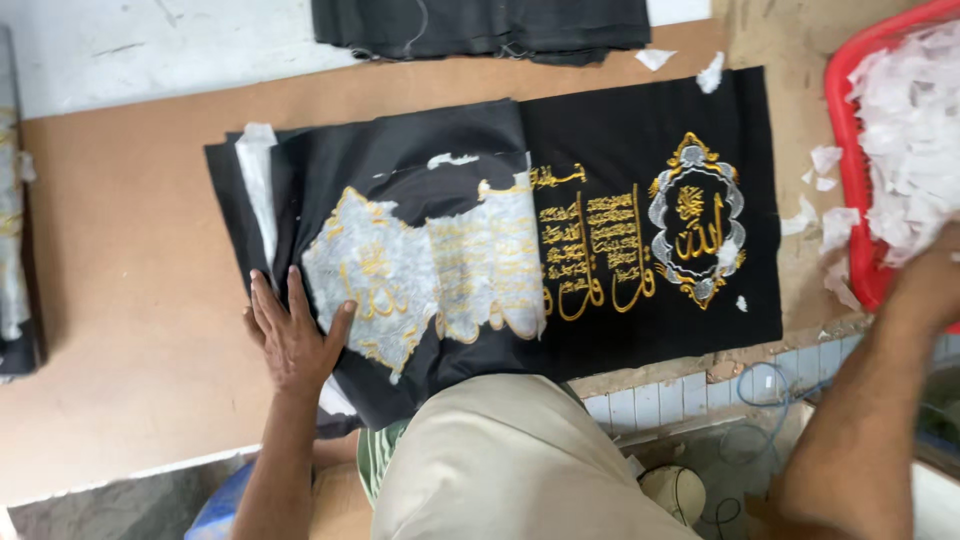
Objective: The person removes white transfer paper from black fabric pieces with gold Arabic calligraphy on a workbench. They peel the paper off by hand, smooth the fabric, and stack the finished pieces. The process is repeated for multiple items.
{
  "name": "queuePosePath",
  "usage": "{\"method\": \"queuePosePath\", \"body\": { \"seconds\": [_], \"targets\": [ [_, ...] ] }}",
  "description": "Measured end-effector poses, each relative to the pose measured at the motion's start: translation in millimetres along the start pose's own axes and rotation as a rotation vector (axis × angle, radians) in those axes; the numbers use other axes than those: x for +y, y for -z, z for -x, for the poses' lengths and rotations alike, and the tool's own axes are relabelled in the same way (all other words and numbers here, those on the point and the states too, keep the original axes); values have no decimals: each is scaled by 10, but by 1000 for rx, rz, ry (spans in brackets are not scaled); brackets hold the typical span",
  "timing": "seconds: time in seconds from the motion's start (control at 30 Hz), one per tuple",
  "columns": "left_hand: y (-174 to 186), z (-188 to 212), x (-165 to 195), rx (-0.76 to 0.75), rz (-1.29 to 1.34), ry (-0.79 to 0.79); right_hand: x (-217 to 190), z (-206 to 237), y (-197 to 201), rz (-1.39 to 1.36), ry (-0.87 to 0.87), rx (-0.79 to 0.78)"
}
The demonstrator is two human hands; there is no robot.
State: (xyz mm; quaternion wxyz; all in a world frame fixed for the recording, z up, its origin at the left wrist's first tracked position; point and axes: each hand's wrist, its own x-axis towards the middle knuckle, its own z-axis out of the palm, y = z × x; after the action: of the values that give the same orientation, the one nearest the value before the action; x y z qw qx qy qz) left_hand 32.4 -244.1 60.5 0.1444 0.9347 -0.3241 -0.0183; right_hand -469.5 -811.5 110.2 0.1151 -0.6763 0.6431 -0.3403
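Observation:
A black cloth (620,110) with gold and silver embroidery (697,218) lies across a brown board (130,240). Thin white backing paper (440,265) still covers the embroidery on its left half. My left hand (292,335) lies flat on the cloth's left end, fingers spread, beside the paper's edge. Far to the right, my right hand (935,275) is blurred at the rim of a red basket (845,150) full of torn white paper; what it holds cannot be made out.
A pile of folded black cloth (480,28) sits at the top edge. Paper scraps (825,215) litter the board near the basket. More embroidered cloth (12,230) lies at the far left. My knee in beige trousers (500,460) is below; cables (760,390) lie on the floor.

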Motion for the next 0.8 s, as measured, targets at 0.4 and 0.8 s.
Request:
{"method": "queuePosePath", "body": {
  "seconds": [0.4, 0.8],
  "targets": [
    [35, 424, -710, 123, 475, 166, -2738, 4048, -633, -277, 825, -960],
    [64, 558, -1298, 68, 222, -18, -3184, 5053, -707, -247, 718, -887]
  ]
}}
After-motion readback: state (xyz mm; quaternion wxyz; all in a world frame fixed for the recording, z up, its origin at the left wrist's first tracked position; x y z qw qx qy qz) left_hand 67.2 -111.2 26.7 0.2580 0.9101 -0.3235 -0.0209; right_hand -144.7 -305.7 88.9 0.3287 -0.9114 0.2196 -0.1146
